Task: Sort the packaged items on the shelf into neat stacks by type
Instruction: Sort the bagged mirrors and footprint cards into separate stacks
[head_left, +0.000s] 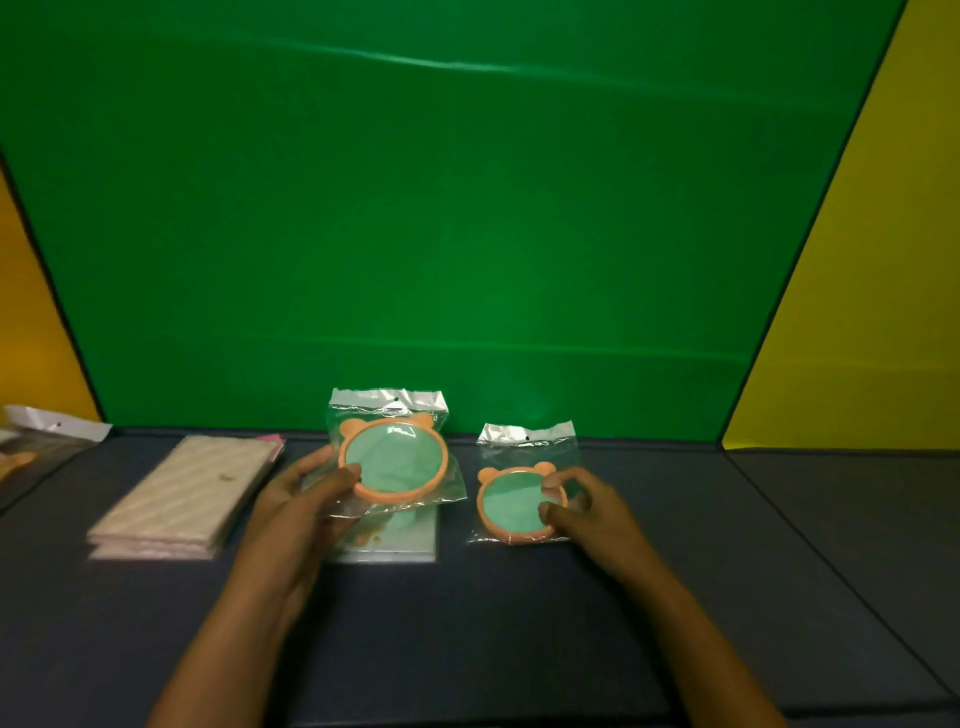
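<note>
A bagged bear-eared mirror (393, 456), orange-rimmed with a pale green face, is held raised above the dark shelf (467, 623) by the left hand (301, 499); its fingers (349, 474) are curled round the left edge of the clear bag, thumb on the front. Beneath it a flat package (395, 540) is seen lying on the shelf, largely hidden by the raised bag. A second bagged mirror (514, 501) of the same kind lies flat on the shelf just to the right, and is gripped at its right edge by the right hand (587, 514), the thumb and fingertips being pressed against the orange rim through the plastic. To the left, apart from the hands, a stack of striped white packets (187, 499) is laid on the shelf. At the far left edge another bagged item (36, 441) is partly in view; its contents cannot be made out. A green back panel (441, 234) is set behind the shelf, with yellow panels (872, 291) at the sides.
</note>
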